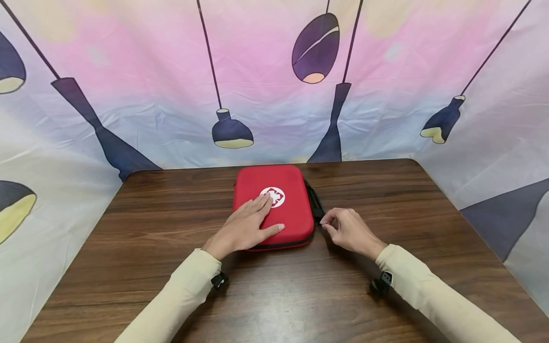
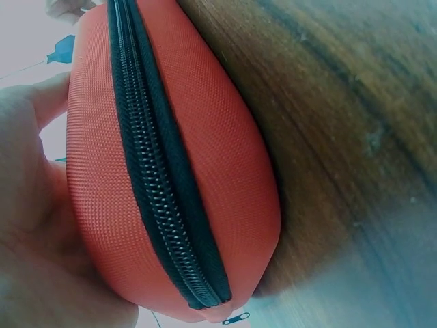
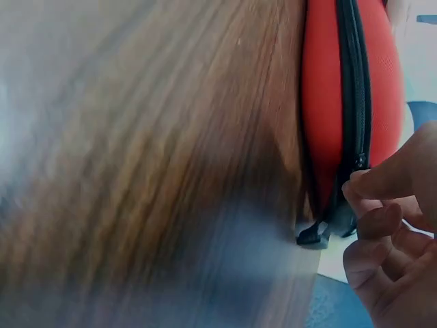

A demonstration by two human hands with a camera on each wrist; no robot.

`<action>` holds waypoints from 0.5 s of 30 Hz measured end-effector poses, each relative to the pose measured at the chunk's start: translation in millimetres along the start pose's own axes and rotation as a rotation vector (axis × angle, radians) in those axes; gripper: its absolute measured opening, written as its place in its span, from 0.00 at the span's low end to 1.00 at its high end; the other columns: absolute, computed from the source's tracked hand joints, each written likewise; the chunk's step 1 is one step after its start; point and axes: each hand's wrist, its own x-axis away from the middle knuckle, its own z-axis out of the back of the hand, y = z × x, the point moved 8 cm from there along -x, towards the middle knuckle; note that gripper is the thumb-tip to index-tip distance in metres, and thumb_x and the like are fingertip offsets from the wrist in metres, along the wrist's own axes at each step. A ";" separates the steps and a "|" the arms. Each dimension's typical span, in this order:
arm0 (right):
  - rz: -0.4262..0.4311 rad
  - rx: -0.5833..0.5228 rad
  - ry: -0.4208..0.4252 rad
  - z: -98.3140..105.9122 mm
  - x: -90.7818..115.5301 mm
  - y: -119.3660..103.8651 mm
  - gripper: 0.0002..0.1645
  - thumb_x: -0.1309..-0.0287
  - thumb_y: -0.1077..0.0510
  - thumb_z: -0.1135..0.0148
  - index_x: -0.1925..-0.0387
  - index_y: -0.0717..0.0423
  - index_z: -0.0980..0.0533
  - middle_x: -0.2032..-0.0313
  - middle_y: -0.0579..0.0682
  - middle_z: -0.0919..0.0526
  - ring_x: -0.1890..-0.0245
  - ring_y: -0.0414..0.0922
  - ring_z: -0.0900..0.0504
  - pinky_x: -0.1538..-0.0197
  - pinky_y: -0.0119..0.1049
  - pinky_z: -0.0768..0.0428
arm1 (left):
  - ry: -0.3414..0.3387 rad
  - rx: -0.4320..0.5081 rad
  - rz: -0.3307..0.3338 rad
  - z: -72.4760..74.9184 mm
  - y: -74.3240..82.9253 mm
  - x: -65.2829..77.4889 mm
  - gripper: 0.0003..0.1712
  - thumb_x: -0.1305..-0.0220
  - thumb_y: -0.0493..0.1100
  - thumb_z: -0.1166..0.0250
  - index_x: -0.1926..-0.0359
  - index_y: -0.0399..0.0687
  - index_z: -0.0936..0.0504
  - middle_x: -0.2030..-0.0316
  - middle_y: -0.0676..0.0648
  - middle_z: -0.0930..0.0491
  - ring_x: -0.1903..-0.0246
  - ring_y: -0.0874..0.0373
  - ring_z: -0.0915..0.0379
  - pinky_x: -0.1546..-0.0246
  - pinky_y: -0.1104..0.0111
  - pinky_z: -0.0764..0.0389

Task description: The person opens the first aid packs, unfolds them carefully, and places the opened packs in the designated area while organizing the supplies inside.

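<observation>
A red first-aid case (image 1: 285,214) with a white emblem lies closed on the brown wooden table. Across its top, fingers extended, rests my left hand (image 1: 244,226), the thumb near the front edge. My right hand (image 1: 349,231) is at the case's right side, where thumb and forefinger pinch the zipper pull. In the right wrist view the zipper slider (image 3: 360,162) shows right at these fingertips, which hide most of the pull. A black carrying strap (image 1: 315,200) runs along that same side. The black zipper (image 2: 153,171) stretches round the case's edge in the left wrist view.
The wooden table (image 1: 163,214) extends on both sides of the case. Behind it hangs a backdrop cloth (image 1: 171,124) printed with lamps. A black wrist strap (image 1: 219,280) sits on the left wrist, with another dark band (image 1: 381,282) on the right.
</observation>
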 end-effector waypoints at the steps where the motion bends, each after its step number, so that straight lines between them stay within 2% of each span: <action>1: -0.002 0.000 -0.001 0.0 1.2 -1.5 0.07 0.47 0.70 0.32 0.69 0.56 0.16 0.75 0.41 0.17 0.81 0.31 0.28 0.75 0.30 0.26 | 0.002 0.000 -0.002 0.1 0.1 0.1 0.52 0.30 0.71 0.48 0.20 0.42 0.50 0.20 0.44 0.55 0.21 0.51 0.63 0.23 0.55 0.59; 15: -0.015 0.004 0.027 -4.2 19.3 -25.1 0.10 0.51 0.72 0.33 0.72 0.54 0.17 0.77 0.39 0.19 0.80 0.29 0.28 0.76 0.28 0.27 | 0.005 -0.009 -0.002 1.8 0.8 0.5 0.52 0.30 0.70 0.47 0.20 0.42 0.49 0.20 0.44 0.55 0.21 0.50 0.62 0.23 0.55 0.58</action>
